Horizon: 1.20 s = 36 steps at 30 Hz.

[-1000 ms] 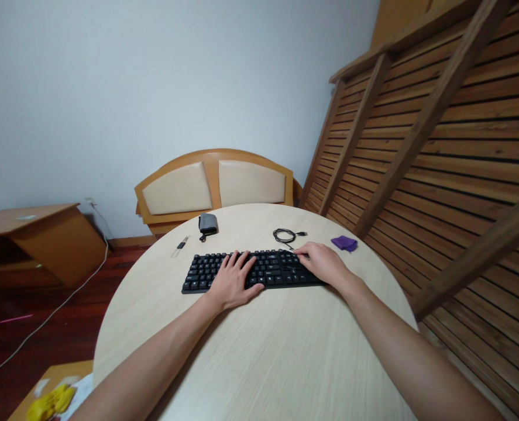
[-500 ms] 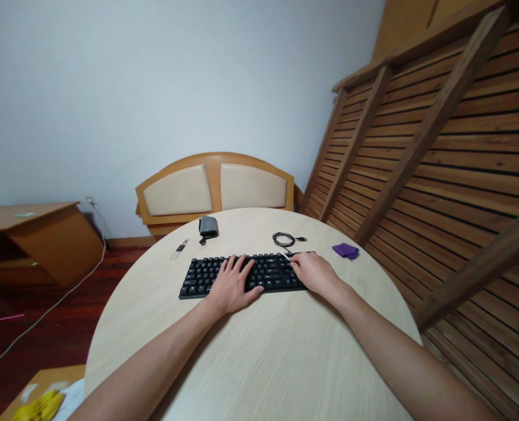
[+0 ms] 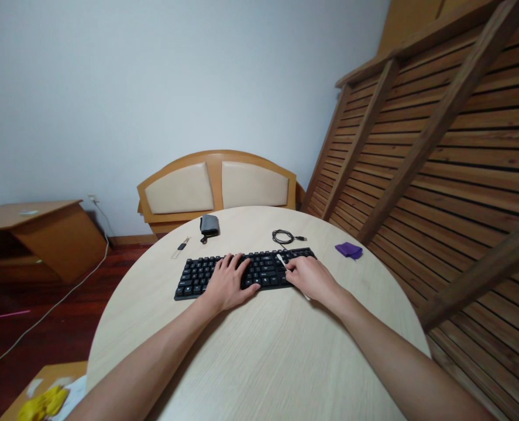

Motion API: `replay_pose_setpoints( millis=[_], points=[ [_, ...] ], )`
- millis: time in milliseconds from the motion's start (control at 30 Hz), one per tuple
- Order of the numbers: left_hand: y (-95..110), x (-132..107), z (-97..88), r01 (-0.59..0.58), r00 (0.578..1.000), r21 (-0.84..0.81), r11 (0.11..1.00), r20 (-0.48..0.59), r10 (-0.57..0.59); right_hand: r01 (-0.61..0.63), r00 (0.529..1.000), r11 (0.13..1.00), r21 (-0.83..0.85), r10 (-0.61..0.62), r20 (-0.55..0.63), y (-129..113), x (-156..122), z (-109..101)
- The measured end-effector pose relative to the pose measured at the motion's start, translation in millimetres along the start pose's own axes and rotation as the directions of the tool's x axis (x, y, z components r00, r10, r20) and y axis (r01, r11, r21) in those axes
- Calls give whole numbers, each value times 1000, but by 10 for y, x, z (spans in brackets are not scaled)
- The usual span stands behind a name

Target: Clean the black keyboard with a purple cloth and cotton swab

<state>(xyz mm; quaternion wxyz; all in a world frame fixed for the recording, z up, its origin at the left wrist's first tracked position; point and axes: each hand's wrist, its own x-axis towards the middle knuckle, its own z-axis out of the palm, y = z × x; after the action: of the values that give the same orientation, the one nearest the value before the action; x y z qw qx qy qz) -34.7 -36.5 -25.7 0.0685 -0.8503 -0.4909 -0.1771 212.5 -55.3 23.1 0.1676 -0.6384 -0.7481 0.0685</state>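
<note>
A black keyboard (image 3: 198, 275) lies across the far half of a round pale wooden table (image 3: 263, 356). My left hand (image 3: 228, 285) rests flat on the middle of the keys with its fingers stretched out. My right hand (image 3: 310, 277) lies over the keyboard's right part, its fingers pinched on a thin white stick (image 3: 281, 259) whose tip touches the keys. The rest of the stick is hidden in the hand.
Behind the keyboard lie a coiled black cable (image 3: 284, 237), a purple cloth (image 3: 349, 250), a grey pouch (image 3: 209, 224) and a small dark item (image 3: 181, 246). A padded wooden headboard (image 3: 217, 184) stands beyond the table. A slatted wooden frame (image 3: 439, 175) leans at right, a low cabinet (image 3: 35, 240) at left.
My right hand has slid leftward along the keyboard's right part, and the white stick now shows at its fingertips. My left hand has stayed on the keys.
</note>
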Motion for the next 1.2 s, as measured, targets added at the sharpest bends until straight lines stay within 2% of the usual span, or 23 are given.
replay_pose_setpoints(
  millis=[267, 400, 500, 667, 933, 1067, 1200],
  points=[
    [5, -22, 10, 10, 1000, -36, 999, 0, -10, 9, 1000, 1000, 17, -8, -24, 18, -110, -52],
    [-5, -27, 18, 4, 1000, -42, 999, 7, -4, -70, 993, 996, 54, 75, -96, 91, -45, -73],
    [-13, -26, 24, 4, 1000, -30, 1000, 16, -4, -95, 984, 990, 104, 109, -144, 210, 55, -11],
    [-15, -22, 33, 2, 1000, -2, 1000, 31, -2, -76, 989, 980, 183, 97, -113, 352, 198, 119],
    [1, -13, 24, 4, 999, 12, 1000, 43, -4, -28, 994, 989, 149, 43, -97, 347, 382, 223],
    [6, -16, 4, 19, 997, 31, 999, 70, -22, -36, 998, 994, 105, 42, -56, 300, 392, 200],
    [8, -18, 2, 26, 996, 55, 998, 84, -30, -53, 996, 997, 56, 57, -70, 233, 298, 117]
  ],
)
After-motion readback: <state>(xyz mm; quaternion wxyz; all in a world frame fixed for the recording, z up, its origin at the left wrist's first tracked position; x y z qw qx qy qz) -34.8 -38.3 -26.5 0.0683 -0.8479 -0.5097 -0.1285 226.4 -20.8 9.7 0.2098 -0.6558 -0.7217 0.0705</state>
